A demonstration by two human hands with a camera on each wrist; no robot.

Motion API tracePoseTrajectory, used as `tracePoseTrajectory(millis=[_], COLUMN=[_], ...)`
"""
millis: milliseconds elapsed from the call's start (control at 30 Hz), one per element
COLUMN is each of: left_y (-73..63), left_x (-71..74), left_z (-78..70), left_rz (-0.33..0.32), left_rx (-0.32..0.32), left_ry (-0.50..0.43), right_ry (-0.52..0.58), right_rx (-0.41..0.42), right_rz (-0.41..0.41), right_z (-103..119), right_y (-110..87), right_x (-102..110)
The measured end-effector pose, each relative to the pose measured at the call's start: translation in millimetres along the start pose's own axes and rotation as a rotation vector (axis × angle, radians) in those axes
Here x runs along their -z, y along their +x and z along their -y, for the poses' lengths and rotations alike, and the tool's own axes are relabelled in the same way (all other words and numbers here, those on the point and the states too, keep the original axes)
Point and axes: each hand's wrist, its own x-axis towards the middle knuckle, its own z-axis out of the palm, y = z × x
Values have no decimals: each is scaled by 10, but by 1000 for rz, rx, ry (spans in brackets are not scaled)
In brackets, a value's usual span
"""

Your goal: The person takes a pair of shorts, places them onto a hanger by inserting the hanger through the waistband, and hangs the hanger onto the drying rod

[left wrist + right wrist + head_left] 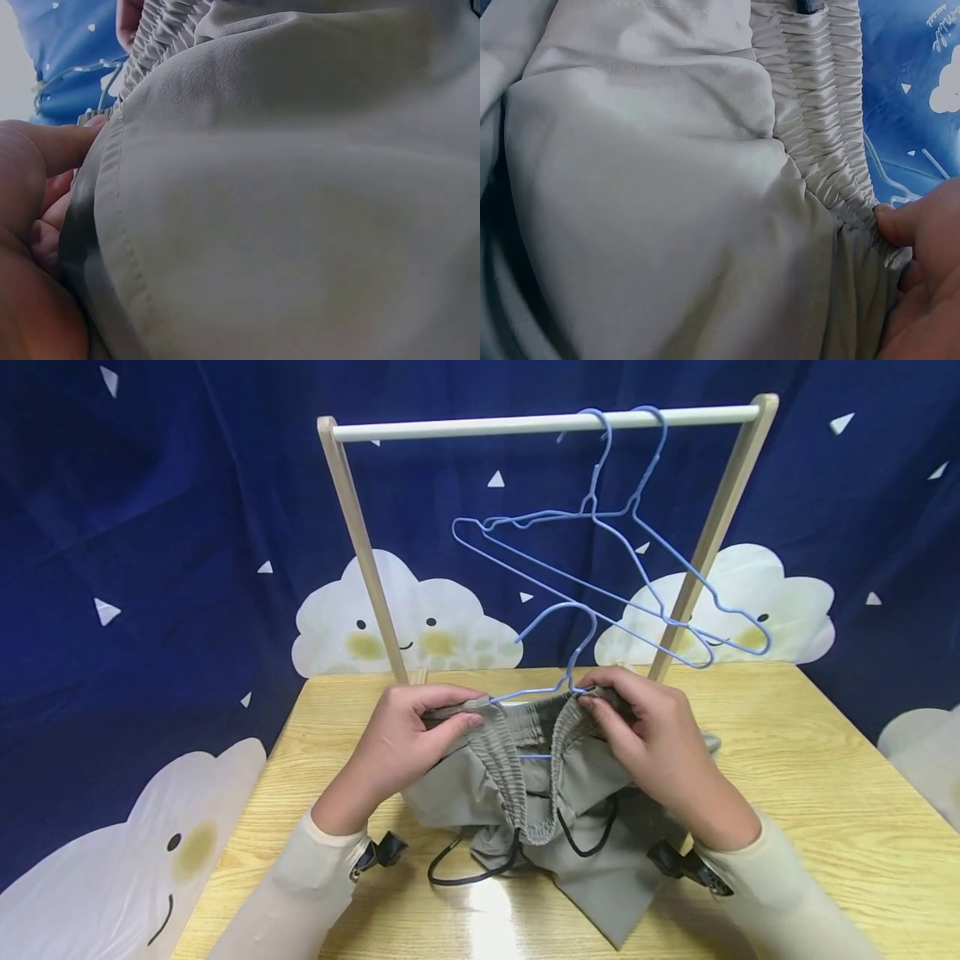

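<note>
Grey drawstring pants (592,852) lie bunched on the table, their elastic waistband (504,760) raised and held wide. My left hand (408,727) pinches the waistband's left side between thumb and fingers. On the other side my right hand (652,735) grips the waistband beside the neck of a blue wire hanger (581,647). That hanger's hook stands above the waistband, while its lower bar shows inside the opening. A black drawstring (472,881) hangs in loops at the front. In the right wrist view, the thumb presses on the gathered elastic (825,112).
Behind the pants stands a clothes rack with wooden posts (363,543) and a white rail (465,427). Two more blue hangers (592,502) hang from it at the right, their lower ends near my right hand. A navy cloud-print curtain (187,527) backs the wooden table (810,760).
</note>
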Motion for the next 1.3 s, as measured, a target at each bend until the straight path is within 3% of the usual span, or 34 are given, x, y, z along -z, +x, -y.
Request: tracePoseTrajectory(millis=[367,700,867,1300], left_y=[7,2,0,0], left_x=[103,138,145,281], left_z=[32,26,24,12], left_rz=[-37,-43,-99,-225], left_rx=[0,-50,-78,-73], left_ry=[16,77,122,39], right_ry=[-16,-26,-15,-52], right_rx=[-9,-17,-18,-30], right_rz=[-69,-105,-94,-93], right_z=[-47,-79,-77,-124], right_y=[35,39,40,46], right_x=[100,135,140,252])
